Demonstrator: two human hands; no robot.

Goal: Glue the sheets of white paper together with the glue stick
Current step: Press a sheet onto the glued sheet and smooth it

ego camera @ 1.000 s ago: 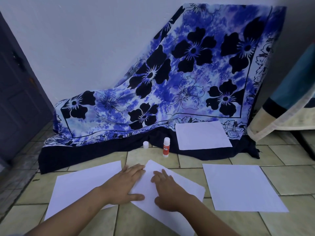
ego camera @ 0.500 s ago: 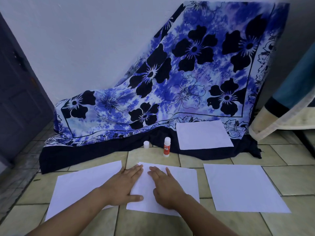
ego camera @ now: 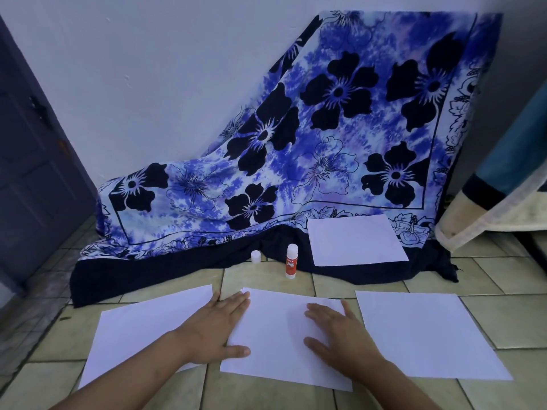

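The middle sheet (ego camera: 275, 335) is held flat on the tiled floor (ego camera: 266, 279) by both hands. The left hand (ego camera: 216, 329) is laid across that sheet's left edge, its fingers straight and pressed together, the thumb stretched out onto the near left corner. Part of the left sheet (ego camera: 142, 329) is covered by the same hand and wrist. The right hand (ego camera: 337, 332) is placed flat on the right half of the middle sheet, fingers straight and slightly spread, thumb pointed inward toward the other thumb. Nothing is pinched or gripped by either hand.

At the middle sheet's far left corner a second paper edge can just be made out, so two layers are seen there. The right sheet (ego camera: 423, 332) is lying just beside the middle one, with a narrow strip of tile between them. A far sheet (ego camera: 355, 241) is spread on the dark hem of the flowered cloth (ego camera: 325, 143).

The glue stick (ego camera: 291, 261) is stood upright on the floor, beyond the middle sheet and well apart from both hands. A small white cap (ego camera: 255, 257) is set near it to the left, at the edge of the cloth. A dark door (ego camera: 29, 173) is seen at the left.
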